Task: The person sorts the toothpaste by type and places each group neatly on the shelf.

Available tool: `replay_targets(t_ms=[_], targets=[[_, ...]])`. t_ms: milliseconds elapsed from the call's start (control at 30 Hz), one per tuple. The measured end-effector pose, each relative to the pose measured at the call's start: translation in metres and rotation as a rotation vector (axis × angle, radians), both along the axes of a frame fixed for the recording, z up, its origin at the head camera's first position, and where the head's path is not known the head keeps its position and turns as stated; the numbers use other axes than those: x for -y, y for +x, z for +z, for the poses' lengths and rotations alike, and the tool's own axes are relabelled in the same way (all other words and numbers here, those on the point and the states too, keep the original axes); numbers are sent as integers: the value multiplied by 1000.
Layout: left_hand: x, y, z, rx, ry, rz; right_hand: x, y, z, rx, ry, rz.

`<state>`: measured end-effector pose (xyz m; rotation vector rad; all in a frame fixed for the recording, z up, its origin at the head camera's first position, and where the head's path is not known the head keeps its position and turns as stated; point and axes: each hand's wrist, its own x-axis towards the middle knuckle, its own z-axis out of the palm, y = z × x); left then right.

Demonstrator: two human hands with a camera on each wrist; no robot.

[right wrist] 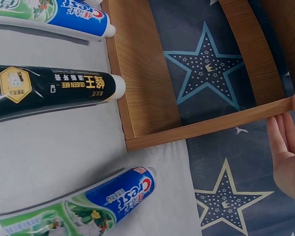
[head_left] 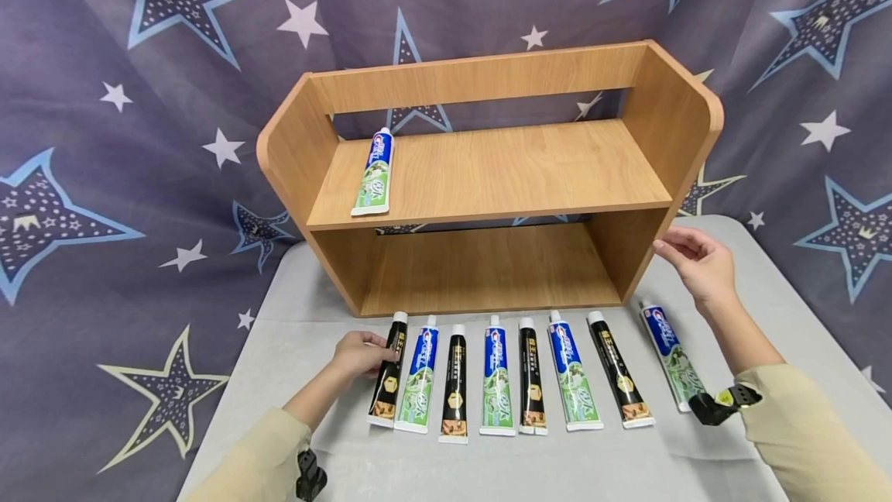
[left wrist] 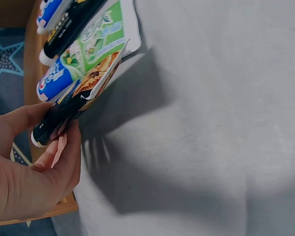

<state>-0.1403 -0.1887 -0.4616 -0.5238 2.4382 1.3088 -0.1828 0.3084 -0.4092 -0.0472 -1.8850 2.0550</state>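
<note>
My left hand [head_left: 362,355] grips the black toothpaste tube [head_left: 387,378] at the left end of a row on the table. In the left wrist view, thumb and fingers pinch this tube [left wrist: 59,115] near its cap, and its crimped end tilts up off the cloth. At the right, my right hand [head_left: 699,263] holds the side panel edge of a two-tier wooden shelf [head_left: 637,235]. In the right wrist view the thumb lies at the panel edge [right wrist: 216,124], with the fingers along its outer face. One Crest tube [head_left: 375,177] lies on the upper tier.
Blue-green Crest tubes [head_left: 418,386] and black tubes [head_left: 454,390] alternate along the row before the shelf. The rightmost Crest tube [head_left: 672,359] lies beneath my right forearm. Behind the grey-covered table [head_left: 279,378] hangs a star-patterned curtain [head_left: 139,269].
</note>
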Motion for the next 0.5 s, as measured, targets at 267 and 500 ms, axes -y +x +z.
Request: replay_targets(t_ms=[267,500], targets=[[-1,-14,9,8,69,22,-1,-1,3,-24,5,24],[-4,-30,16,2,133,13,-1,-2,3,-34,-7,33]])
